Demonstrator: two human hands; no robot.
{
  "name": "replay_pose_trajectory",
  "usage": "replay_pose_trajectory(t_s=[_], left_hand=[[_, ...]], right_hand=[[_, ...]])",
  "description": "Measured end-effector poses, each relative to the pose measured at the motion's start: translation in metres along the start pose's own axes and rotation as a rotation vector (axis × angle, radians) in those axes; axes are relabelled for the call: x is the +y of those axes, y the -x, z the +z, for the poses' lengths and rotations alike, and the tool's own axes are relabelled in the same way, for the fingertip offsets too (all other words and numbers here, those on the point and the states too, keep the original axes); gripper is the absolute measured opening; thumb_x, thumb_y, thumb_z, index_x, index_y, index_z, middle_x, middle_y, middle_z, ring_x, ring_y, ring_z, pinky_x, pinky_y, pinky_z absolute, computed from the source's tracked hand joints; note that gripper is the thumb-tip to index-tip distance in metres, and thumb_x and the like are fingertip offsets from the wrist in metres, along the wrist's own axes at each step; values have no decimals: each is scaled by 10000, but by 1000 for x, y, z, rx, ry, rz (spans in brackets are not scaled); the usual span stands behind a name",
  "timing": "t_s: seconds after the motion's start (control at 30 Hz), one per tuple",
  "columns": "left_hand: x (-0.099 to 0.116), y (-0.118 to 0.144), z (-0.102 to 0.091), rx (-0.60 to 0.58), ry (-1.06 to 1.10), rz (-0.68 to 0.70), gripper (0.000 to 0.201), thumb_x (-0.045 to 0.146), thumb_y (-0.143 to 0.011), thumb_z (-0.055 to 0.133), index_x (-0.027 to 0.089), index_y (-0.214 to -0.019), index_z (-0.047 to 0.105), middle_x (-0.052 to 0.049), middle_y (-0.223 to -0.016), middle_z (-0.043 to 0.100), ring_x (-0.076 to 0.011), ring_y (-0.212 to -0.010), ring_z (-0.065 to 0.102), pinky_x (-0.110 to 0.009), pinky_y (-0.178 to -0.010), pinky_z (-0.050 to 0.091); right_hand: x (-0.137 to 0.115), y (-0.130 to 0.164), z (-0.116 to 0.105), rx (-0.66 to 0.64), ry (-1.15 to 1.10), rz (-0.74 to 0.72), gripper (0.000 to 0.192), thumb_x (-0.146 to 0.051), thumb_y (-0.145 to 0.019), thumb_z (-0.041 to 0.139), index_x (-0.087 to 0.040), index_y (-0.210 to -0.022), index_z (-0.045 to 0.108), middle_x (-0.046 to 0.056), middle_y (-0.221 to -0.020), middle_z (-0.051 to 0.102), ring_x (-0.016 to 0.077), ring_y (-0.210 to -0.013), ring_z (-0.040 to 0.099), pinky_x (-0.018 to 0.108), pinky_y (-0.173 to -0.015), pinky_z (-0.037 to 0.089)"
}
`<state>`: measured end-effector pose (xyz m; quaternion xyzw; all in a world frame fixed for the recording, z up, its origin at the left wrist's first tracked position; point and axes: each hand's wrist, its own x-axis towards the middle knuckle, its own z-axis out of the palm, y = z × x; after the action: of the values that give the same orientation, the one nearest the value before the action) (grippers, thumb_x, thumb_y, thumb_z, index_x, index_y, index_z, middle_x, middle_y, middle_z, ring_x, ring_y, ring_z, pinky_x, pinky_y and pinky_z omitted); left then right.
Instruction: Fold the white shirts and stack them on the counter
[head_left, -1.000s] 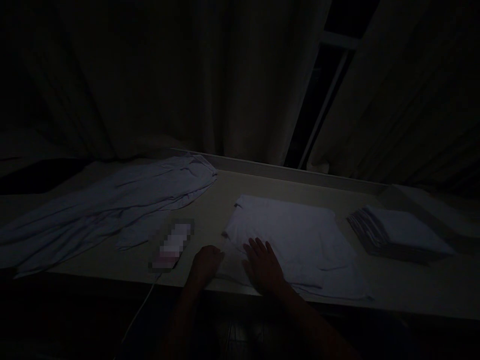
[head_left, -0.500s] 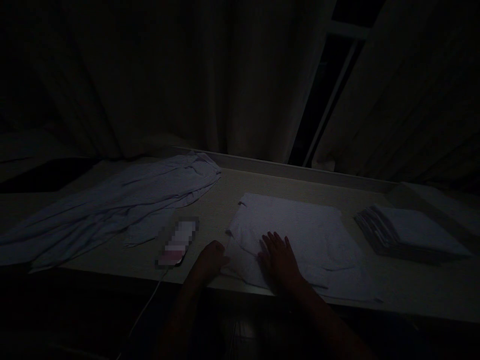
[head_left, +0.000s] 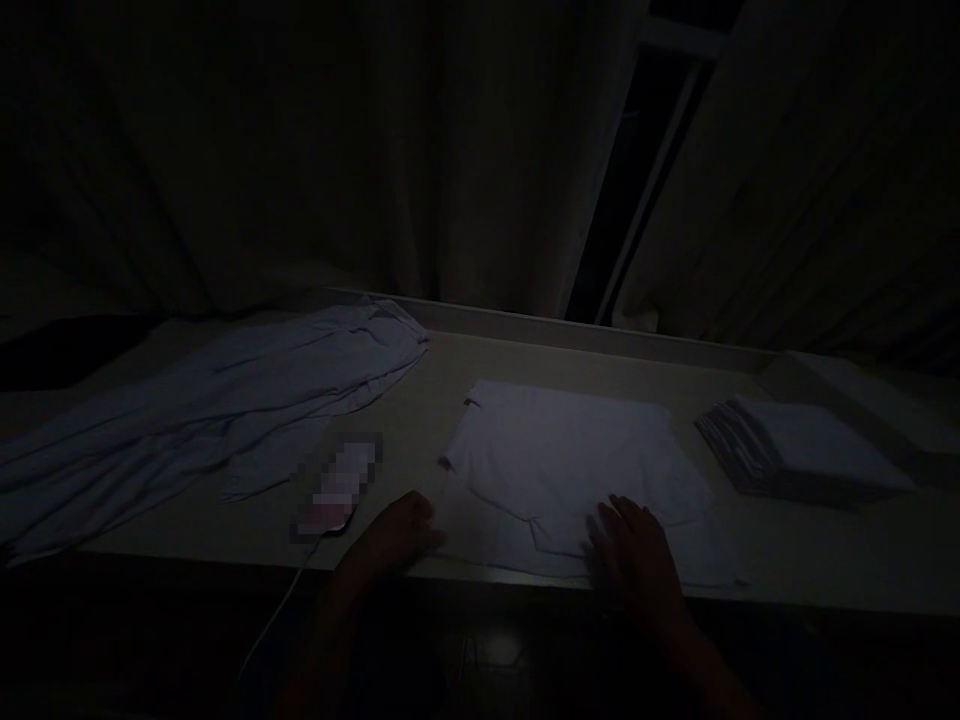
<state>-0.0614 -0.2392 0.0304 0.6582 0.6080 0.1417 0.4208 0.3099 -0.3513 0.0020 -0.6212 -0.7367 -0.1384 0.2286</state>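
Note:
A white cloth (head_left: 562, 440), partly folded and perhaps a towel or garment, lies flat on the counter before me. Its near flap is uneven, with a bent corner left of my right hand. My left hand (head_left: 405, 525) is curled at the cloth's near left edge; the thumb is blurred and the fingers seem closed on that edge. On the near right part of the cloth rests my right hand (head_left: 637, 540), fingers loosely bent and thumb apart, pressing on the surface. Dim light hides fine detail.
A stack of folded white cloths (head_left: 810, 445) stands to the right on the counter (head_left: 525, 350). Rumpled white fabric (head_left: 225, 400) spreads across the left. Between it and my left hand lies a blurred-out phone (head_left: 337, 490) with a cable (head_left: 277, 610). Curtains (head_left: 337, 150) hang behind.
My right hand has slid rightward and toward me over the cloth. The near flap now has a bent corner. My left hand stays by the left edge; the view has shifted slightly.

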Motion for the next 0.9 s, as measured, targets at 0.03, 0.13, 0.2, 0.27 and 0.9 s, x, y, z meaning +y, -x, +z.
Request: replay_pose_trajectory(t_s=[0.03, 0.13, 0.2, 0.27, 0.9], left_hand=[[-1, 0, 0, -25, 11, -12, 317, 344, -650, 654, 204, -882, 489, 33, -712, 603, -128, -619, 582, -227, -535, 401], [-2, -3, 2, -75, 54, -55, 260, 314, -695, 600, 209, -887, 460, 35, -673, 597, -131, -548, 596, -229, -487, 392], [-3, -7, 4, -71, 59, -88, 218, 296, -714, 576, 212, -866, 445, 38, -638, 586, -139, -519, 612, -228, -467, 383], [-5, -10, 7, -64, 47, -98, 184, 283, -723, 564, 216, -834, 434, 46, -605, 567, -145, -505, 620, -224, -455, 374], [-1, -18, 3, -36, -299, -3, 294, 452, -659, 624, 209, -721, 470, -1, -711, 620, -150, -618, 572, -253, -544, 359]], right_hand=[[1, 11, -4, 28, -23, -15, 335, -317, -917, 532, -201, -1229, 565, 122, -1252, 597, 267, -1192, 510, 481, -1011, 382], [1, 41, -9, 43, -78, -20, 211, -251, -890, 573, -219, -1095, 608, 88, -1047, 650, 232, -1001, 577, 430, -895, 453], [3, 57, -8, 35, -96, 10, 199, -235, -891, 568, -215, -1086, 601, 89, -1027, 640, 232, -983, 573, 424, -867, 463], [5, 68, -4, 32, -103, 53, 216, -232, -895, 559, -209, -1108, 590, 99, -1054, 625, 239, -1001, 564, 423, -860, 468], [-13, 46, -2, -72, -72, 83, 157, -189, -897, 539, -231, -998, 651, 43, -849, 611, 188, -802, 507, 314, -726, 355]])
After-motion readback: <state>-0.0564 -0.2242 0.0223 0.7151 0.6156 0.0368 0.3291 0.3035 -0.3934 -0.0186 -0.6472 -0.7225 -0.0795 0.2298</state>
